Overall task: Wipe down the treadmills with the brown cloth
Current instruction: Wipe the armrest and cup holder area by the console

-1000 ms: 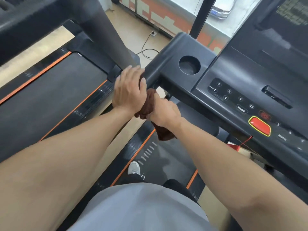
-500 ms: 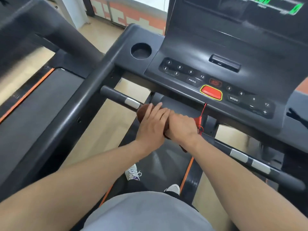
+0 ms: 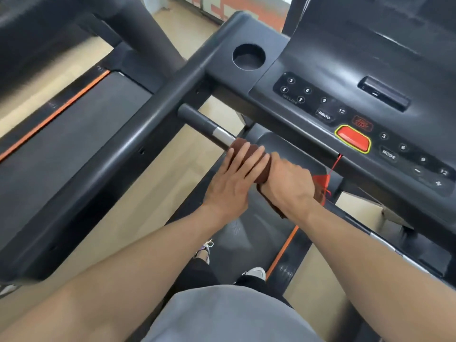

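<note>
The brown cloth (image 3: 256, 156) was wrapped round the black cylindrical front handlebar (image 3: 197, 119) of the dark grey treadmill, just past the bar's silver metal sensor band (image 3: 223, 135). A loose tail of the cloth hung below the bar, under the right wrist.

Left hand (image 3: 232, 183): palm down on the cloth, fingers (image 3: 243, 156) straight and together, lying flat across the top of the wrapped bar. They pressed on the fabric rather than curling under it.

Right hand (image 3: 288, 186): fingers curled over the bar, clenched around the cloth and handlebar together. Fingertips were hidden on the far side. The two hands were touching, side by side.

Above the hands sat the treadmill's black plastic console (image 3: 345, 77), with a round cup-holder recess (image 3: 248, 56) at its left end and a red oval stop button with yellow outline (image 3: 352, 138) near the middle. Labelled keys "PROG" and "MODE" were legible. A thin red safety cord (image 3: 334, 166) dropped from below the stop button to a red clip just right of the right hand.

Below, the black running belt with orange edge stripe (image 3: 281, 253) carried the person's two light-coloured shoes (image 3: 256, 272). A grey shirt (image 3: 227, 317) filled the bottom of the view. A second black treadmill deck (image 3: 69, 124) lay to the left, across a strip of tan floor (image 3: 153, 183).
</note>
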`<state>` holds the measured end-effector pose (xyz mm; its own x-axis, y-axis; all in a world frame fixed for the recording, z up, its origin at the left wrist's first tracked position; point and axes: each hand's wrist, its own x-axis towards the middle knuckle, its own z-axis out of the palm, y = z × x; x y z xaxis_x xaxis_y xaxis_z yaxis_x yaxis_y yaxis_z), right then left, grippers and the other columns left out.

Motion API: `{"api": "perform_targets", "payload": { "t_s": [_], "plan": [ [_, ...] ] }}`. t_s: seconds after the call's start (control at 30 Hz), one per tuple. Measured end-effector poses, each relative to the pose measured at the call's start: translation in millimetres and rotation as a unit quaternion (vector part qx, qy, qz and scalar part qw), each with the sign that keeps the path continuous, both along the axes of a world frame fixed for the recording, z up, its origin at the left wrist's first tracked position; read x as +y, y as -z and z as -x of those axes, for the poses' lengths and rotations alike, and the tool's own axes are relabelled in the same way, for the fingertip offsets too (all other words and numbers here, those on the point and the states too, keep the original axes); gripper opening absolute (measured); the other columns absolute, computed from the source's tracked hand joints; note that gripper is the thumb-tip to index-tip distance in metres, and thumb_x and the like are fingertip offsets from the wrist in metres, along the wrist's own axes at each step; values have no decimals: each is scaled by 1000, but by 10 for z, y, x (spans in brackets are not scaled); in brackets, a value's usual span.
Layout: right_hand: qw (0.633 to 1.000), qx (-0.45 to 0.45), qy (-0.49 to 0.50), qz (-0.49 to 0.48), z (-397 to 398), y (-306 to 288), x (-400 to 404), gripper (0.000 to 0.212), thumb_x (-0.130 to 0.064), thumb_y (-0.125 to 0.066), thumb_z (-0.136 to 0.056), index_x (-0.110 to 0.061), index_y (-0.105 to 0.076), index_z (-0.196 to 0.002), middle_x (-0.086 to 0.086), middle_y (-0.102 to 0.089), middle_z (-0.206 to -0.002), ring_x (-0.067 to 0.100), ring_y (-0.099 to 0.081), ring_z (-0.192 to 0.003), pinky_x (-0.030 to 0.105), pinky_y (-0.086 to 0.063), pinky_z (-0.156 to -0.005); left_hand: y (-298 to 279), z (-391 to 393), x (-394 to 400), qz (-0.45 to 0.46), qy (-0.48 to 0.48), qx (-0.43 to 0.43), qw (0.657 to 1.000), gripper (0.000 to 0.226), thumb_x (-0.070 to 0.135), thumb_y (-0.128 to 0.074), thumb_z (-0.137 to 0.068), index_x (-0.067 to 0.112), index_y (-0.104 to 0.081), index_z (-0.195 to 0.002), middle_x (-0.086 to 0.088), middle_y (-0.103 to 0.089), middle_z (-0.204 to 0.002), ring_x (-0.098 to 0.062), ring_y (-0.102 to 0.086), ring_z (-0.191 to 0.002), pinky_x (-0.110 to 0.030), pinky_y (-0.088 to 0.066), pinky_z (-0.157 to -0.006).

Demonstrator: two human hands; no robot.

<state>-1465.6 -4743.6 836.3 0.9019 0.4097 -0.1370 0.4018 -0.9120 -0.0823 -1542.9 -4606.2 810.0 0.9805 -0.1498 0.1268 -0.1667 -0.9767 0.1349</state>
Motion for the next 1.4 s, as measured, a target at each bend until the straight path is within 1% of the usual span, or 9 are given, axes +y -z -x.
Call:
{"api": "perform_targets", "payload": {
  "t_s": [0.17,0.3,0.37,0.47,0.6,0.77,0.9,1.27,1.4],
  "plan": [
    [999,26,-19,-22,-158,-25,598,27,-23,-61,-83,-20,-46,-105,2,-68,-97,33,-70,-82,37,-44,-63,37,-127,483,-29,-68,-16,997,97,15,-63,-79,16,-14,-163,-1,-13,-170,-29,-5,-157,-48,-4,-127],
    [997,15,-50,-58,-325,-12,1334,22,-21,-55,-91,-16,-49,-112,5,-68,-103,35,-71,-87,37,-36,-64,-135,-205,967,-111,-123,31,986,85,25,-29,-83,13,-3,-163,0,-3,-171,-33,4,-157,-51,4,-126],
    [995,-5,-61,-72,-368,-7,1622,21,-24,-55,-95,-14,-50,-113,6,-67,-101,34,-70,-84,37,-34,-64,-274,-262,1195,-127,-138,17,982,82,23,-22,-80,11,-18,-162,0,-20,-169,-36,-1,-156,-54,5,-126],
    [994,-16,-67,-88,-411,8,1843,29,-21,-61,-89,-10,-51,-113,6,-66,-98,33,-68,-78,37,-34,-62,-463,-365,1492,-36,-177,-37,983,70,7,-38,-81,5,-44,-150,-6,-49,-154,-36,-15,-155,-51,2,-127],
    [994,-21,-69,-88,-480,32,1919,31,-26,-62,-88,-13,-52,-114,3,-68,-94,30,-69,-77,34,-36,-60,-511,-476,1731,-62,-139,15,988,80,5,-63,-80,8,-35,-155,-10,-37,-161,-36,-8,-156,-49,3,-127],
    [993,68,-61,-77,-559,-9,1788,41,-34,-63,-88,-16,-50,-123,0,-67,-94,28,-62,-77,35,-43,-65,-379,-580,1641,-126,-54,81,987,99,25,-70,-87,14,-6,-162,-13,-5,-170,-35,7,-156,-47,10,-125],
    [994,99,-29,-42,-512,-64,1547,39,-40,-69,-85,-19,-52,-114,-1,-59,-87,28,-61,-83,35,-42,-67,-339,-569,1438,-120,-44,117,985,101,32,-66,-93,11,6,-162,-17,11,-168,-35,16,-155,-46,10,-126],
    [996,83,37,3,-113,-125,443,57,-38,-76,-76,-21,-51,-124,0,-71,-102,29,-69,-92,34,-44,-67,-330,-451,530,14,46,99,994,86,28,-71,-80,20,-33,-156,-13,-31,-161,-35,-11,-155,-46,2,-126],
    [996,62,38,50,40,-141,21,63,-40,-75,-82,-18,-45,-132,2,-67,-119,29,-68,-107,37,-47,-83,-388,-345,76,63,46,133,988,88,26,-69,-81,18,-28,-159,-11,-24,-164,-29,-6,-156,-43,8,-126]
  ]
}}
